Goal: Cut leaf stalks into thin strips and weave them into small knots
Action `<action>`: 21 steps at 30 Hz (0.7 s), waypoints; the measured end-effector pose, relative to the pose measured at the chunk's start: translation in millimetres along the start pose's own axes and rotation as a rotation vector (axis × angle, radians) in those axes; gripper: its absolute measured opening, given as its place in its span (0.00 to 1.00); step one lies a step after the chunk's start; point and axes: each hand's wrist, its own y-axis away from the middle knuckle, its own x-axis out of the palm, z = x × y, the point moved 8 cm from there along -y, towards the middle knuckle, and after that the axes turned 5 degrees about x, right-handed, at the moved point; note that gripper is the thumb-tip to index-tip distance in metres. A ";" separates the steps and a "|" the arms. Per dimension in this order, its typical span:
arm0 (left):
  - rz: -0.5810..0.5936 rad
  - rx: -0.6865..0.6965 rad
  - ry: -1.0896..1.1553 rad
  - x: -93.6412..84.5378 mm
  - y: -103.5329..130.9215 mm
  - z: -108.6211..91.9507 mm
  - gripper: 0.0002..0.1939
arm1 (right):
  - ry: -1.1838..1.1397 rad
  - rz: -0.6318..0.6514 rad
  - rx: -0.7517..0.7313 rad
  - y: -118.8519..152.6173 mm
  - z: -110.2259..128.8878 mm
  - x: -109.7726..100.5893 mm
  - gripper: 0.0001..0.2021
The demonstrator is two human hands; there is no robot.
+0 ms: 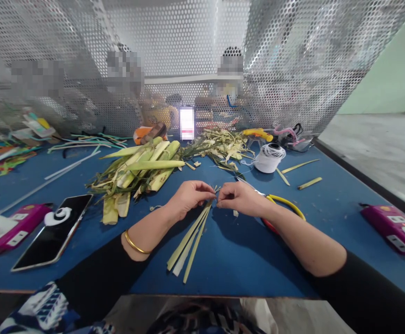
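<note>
Between my hands a small bundle of pale green leaf strips [192, 241] meets at its top end, its lower ends fanned out toward the table's front edge. My left hand [192, 197] pinches the bundle near that top end. Close on its right, my right hand [239, 197] has its fingers pinched together; what they hold is too small to make out. Scissors with yellow and red handles [287, 200] lie partly under my right forearm. Behind my right hand stands a spool of white thread [269, 157]. A pile of green husks [143, 167] lies beyond my left hand.
A heap of shredded strips [225, 146] lies at the back, beside a lit phone [187, 123] before a perforated metal screen [181, 41]. At left are a dark phone [54, 241] and a magenta power strip [22, 225]; another power strip [397, 227] is at right.
</note>
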 end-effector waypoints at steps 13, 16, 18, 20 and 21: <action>0.045 0.084 -0.047 1.8 -0.6 -9.2 0.09 | -0.267 -0.125 0.054 -6.9 -17.8 1.3 0.23; 0.049 0.117 -0.067 1.0 -1.3 -11.4 0.09 | -0.260 -0.073 0.003 -8.9 -16.1 9.7 0.23; 0.033 0.146 -0.074 -0.7 -2.0 -12.6 0.09 | -0.271 -0.083 -0.022 -9.3 -15.8 9.4 0.23; 0.011 0.176 -0.079 -2.7 -2.6 -13.5 0.09 | -0.282 -0.086 -0.032 -9.4 -15.6 8.4 0.23; 0.000 0.187 -0.087 -3.5 -2.9 -13.6 0.09 | -0.283 -0.085 -0.029 -9.4 -15.7 8.0 0.22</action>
